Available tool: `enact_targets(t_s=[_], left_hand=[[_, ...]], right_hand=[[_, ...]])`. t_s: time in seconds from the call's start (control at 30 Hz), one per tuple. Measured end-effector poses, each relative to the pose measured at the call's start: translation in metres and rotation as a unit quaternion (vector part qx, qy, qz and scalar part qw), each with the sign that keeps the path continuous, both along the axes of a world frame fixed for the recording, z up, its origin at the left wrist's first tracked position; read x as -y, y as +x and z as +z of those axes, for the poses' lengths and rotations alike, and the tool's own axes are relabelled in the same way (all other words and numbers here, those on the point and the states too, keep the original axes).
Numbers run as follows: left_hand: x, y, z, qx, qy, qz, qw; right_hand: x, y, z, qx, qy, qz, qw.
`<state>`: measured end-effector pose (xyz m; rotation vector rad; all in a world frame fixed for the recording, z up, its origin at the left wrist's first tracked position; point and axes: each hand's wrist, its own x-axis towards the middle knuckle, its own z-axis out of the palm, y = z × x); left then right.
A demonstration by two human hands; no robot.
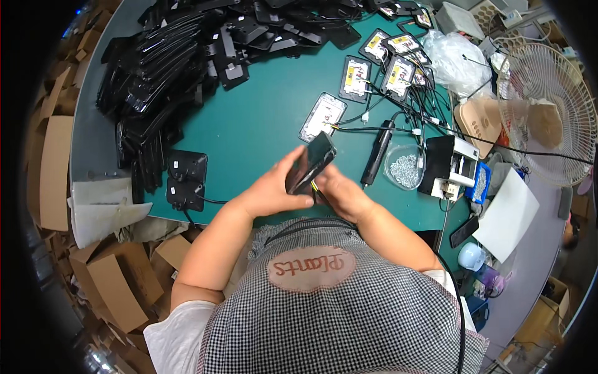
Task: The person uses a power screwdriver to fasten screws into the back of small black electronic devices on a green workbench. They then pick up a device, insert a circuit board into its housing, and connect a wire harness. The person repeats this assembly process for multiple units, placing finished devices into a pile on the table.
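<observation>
My left hand (pixel 268 189) is closed around the side of a glossy black, flat rectangular housing (pixel 317 156), held tilted above the front edge of the table. At the housing's lower right is my right hand (pixel 341 192), its fingers curled in, slightly blurred and partly hidden. Short yellow wires (pixel 315 186) show beside those fingers; whether they are gripped is unclear. Just beyond lies a circuit board in an open grey-rimmed casing (pixel 322 117), with a label and a cable. A black electric screwdriver (pixel 379 151) rests to the right.
Piled black housings (pixel 168 68) cover the green table's (pixel 249 124) far left. Two cabled black units (pixel 186 181) lie near left. Several open units (pixel 356 78) sit far right. A screw bowl (pixel 405 167), a black-and-white screw feeder (pixel 447 168) and a fan (pixel 542 115) stand right.
</observation>
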<state>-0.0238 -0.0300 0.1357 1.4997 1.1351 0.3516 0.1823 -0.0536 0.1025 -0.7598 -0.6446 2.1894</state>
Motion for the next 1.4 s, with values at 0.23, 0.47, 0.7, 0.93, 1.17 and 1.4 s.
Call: enact_targets(t_s=[0.23, 0.47, 0.7, 0.93, 1.17, 1.4], left_hand=[[-0.024, -0.005, -0.042, -0.226, 0.127, 0.061, 0.964], [-0.018, -0.03, -0.117, -0.338, 0.224, 0.118, 0.906], [-0.008, -0.056, -0.163, -0.216, 0.398, 0.124, 0.883], [-0.013, -0.058, -0.164, -0.219, 0.424, 0.129, 0.869], [-0.014, -0.058, -0.165, -0.223, 0.426, 0.145, 0.865], [-0.013, -0.059, -0.162, -0.217, 0.409, 0.154, 0.873]], right_hand=[[-0.028, 0.013, -0.023, 0.282, -0.01, 0.136, 0.95], [-0.068, 0.006, -0.068, 0.532, 0.189, 0.17, 0.808], [-0.237, -0.039, -0.069, 0.579, 0.26, -0.125, 0.762], [-0.339, -0.053, -0.104, 0.749, 0.371, -0.068, 0.545], [-0.362, -0.017, -0.111, 0.652, 0.583, -0.112, 0.472], [-0.306, -0.016, -0.102, 0.619, 0.496, -0.066, 0.606]])
